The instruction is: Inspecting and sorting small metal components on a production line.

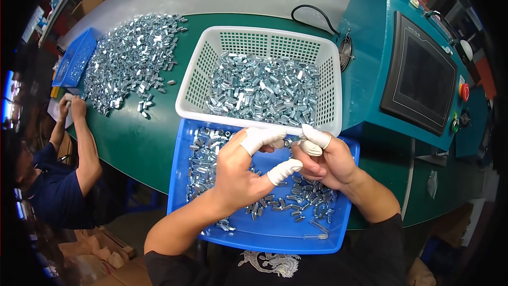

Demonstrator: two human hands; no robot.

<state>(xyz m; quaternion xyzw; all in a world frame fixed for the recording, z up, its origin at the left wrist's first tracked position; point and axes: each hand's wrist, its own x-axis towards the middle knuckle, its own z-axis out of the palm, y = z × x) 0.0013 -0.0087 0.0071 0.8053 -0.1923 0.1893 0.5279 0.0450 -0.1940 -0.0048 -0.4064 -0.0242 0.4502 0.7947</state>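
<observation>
At centre frame, the right hand (334, 163) pinches a metal piece (293, 141), long axis running roughly crosswise, just beside the left hand (235, 168), whose thumb and forefinger stand apart, contact unclear, above the blue tray (264, 234), with the white basket (334, 82) bounding the space beyond.

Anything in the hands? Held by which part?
A small silvery metal sleeve: the right hand pinches its right end. The left hand is at the other end; whether it grips too cannot be told.
</observation>
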